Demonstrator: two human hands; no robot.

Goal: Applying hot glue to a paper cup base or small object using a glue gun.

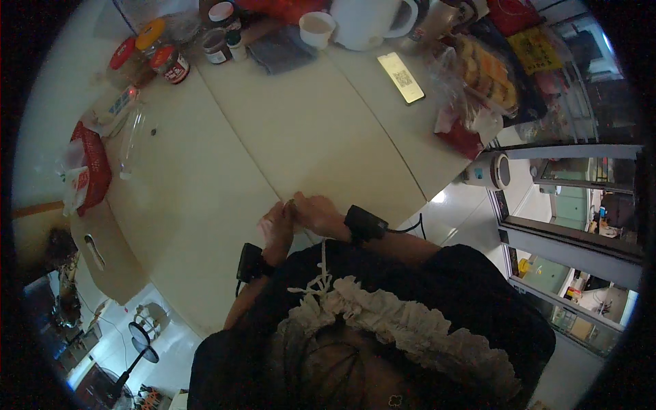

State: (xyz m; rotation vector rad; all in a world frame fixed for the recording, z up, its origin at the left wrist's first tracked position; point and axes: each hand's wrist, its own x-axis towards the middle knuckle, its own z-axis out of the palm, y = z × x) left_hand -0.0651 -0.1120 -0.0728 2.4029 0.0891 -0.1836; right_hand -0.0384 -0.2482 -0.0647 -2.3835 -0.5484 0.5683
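Both hands meet at the near edge of a pale table [205,205], with their fingertips together. My left hand [277,228] and my right hand [318,212] pinch around a tiny object [291,203] that is mostly covered by the fingers; what it is cannot be told. A black device is strapped to each wrist. Farther off on the tabletop, a phone [402,78] lies face up with a square code on its lit screen. A small dark bit [153,132] lies on the left part of the table.
Lidded jars [170,64], a folded dark cloth [282,50], a white cup [316,29] and a white pitcher [366,23] stand along the far side. Packaged bread [487,72] is at the far right. A red bag [94,166] and a clear plastic bottle [132,143] lie at the left.
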